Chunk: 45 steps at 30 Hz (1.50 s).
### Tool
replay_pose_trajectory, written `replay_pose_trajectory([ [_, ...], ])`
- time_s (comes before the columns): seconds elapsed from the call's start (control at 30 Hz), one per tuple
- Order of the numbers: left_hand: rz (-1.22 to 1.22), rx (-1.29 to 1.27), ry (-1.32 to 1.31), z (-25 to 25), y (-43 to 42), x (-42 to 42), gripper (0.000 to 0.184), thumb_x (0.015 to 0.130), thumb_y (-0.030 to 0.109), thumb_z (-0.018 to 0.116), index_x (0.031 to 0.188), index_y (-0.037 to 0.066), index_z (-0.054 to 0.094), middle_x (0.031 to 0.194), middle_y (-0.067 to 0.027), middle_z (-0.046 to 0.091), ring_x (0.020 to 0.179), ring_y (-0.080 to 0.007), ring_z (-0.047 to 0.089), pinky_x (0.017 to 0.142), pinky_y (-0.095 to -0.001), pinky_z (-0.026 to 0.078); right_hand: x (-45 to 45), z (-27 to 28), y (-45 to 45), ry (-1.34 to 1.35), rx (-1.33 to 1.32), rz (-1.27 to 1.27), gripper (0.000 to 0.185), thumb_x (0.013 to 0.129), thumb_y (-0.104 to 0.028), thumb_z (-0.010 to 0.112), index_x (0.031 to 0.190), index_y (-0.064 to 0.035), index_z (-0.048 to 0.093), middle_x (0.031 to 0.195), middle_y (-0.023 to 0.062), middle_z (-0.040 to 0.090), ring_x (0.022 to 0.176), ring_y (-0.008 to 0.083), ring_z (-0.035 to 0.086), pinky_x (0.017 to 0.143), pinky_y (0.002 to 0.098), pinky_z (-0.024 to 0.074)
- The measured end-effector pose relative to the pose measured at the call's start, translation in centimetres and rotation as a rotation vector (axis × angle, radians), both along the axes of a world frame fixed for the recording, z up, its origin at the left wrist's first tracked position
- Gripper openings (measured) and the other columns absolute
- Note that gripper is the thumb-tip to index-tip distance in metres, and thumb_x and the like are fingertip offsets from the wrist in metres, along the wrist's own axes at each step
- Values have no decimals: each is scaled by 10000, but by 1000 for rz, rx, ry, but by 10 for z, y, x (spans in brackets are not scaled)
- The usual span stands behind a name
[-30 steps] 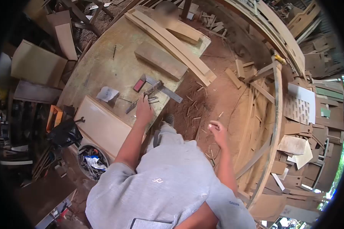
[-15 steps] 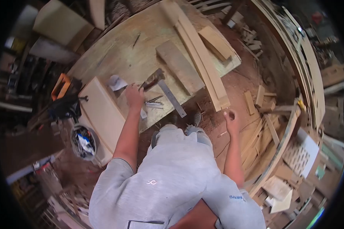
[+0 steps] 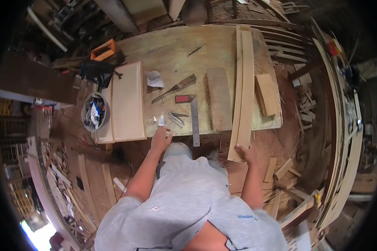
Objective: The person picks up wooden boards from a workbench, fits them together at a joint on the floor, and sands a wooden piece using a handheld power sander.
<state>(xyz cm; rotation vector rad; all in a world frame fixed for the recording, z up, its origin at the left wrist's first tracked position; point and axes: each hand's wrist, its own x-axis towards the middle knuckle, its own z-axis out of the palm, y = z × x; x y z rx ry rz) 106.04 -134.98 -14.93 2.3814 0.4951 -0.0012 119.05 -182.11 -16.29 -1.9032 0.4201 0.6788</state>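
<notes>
My right hand (image 3: 247, 154) is at the near end of long pale wooden boards (image 3: 244, 83), its thumb over the top and its fingers along the right edge. The boards lie lengthwise on the worktable and stick out past its front edge. My left hand (image 3: 160, 140), fingers loosely curled and apart, is at the table's front edge, just below a small white tube (image 3: 161, 120); contact is unclear. A try square (image 3: 194, 119) with a red-faced stock lies between my hands, its blade overhanging the edge. Beside it are several slim metal tools (image 3: 177, 118) and a handsaw-like tool (image 3: 176, 88).
On the worktable (image 3: 171, 54) lie a thick wooden block (image 3: 219, 100), a shorter block (image 3: 266, 95), crumpled paper (image 3: 154, 79) and a pencil-like stick (image 3: 194, 50). A pale panel (image 3: 128, 102) and a bucket of hardware (image 3: 95, 112) stand left. Scrap wood (image 3: 283, 168) litters the floor at right.
My left hand has drawn back from the try square's stock to the table's front edge. My right hand has come onto the board ends. The view has turned.
</notes>
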Motion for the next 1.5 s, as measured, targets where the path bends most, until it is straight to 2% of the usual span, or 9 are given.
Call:
replay_pose_trajectory([
  [0.1,34,28,-30,-1,12,1,259,907,191,772,1085,22,691,1120,-197,683,1069,-404,671,943,-466,548,-16,8,18,-347,-455,72,715,770,-394,940,1264,49,674,1132,224,772,1031,363,756,879,466,586],
  [0.23,13,4,8,-11,26,30,239,912,189,749,1083,26,709,1112,-207,699,1101,-421,666,959,-495,535,-26,14,50,-335,-988,164,699,755,-400,926,1214,66,683,1146,295,743,1094,471,713,915,546,564],
  [0.43,30,25,35,-38,58,70,239,911,189,739,1089,30,724,1094,-218,706,1052,-427,670,933,-513,534,19,48,43,-116,-825,251,832,758,-464,928,1334,42,606,1302,307,678,1235,459,650,1007,523,527],
  [0.6,65,139,50,-38,101,114,215,925,221,736,1051,47,744,1078,-198,726,1034,-408,686,922,-511,541,91,42,74,-323,-704,170,985,769,-600,890,1432,34,530,1349,312,645,1284,467,611,1082,519,492],
  [0.9,314,220,104,-57,123,173,229,896,250,735,1008,57,784,958,-196,761,917,-392,743,818,-534,578,192,16,132,-303,-912,170,887,764,-584,893,1347,-17,538,1228,330,700,1161,492,679,961,563,552],
  [1.1,-174,194,407,-35,142,148,161,863,161,733,969,43,760,888,-185,748,926,-382,730,827,-487,568,179,10,123,-337,-960,175,786,789,-563,875,1273,-44,539,1086,302,748,1046,510,715,885,578,573],
  [1.2,-248,-256,242,-27,119,121,146,888,138,737,1000,46,752,934,-183,733,982,-384,706,871,-482,557,174,2,123,-337,-980,162,779,796,-573,860,1279,-56,536,1073,291,753,1038,501,721,884,580,572],
  [1.3,-481,-123,161,-17,89,129,175,925,147,727,1067,50,761,1095,-174,732,1051,-400,697,912,-516,559,173,17,134,-302,-987,138,775,809,-584,846,1264,-25,561,1109,299,743,1070,503,707,906,576,561],
  [1.5,-551,55,227,-32,67,150,173,923,197,750,1013,49,751,1053,-163,695,1036,-409,681,922,-510,548,174,21,140,-262,-1022,119,745,813,-587,832,1256,-62,543,1095,282,754,1053,481,725,902,570,571],
])
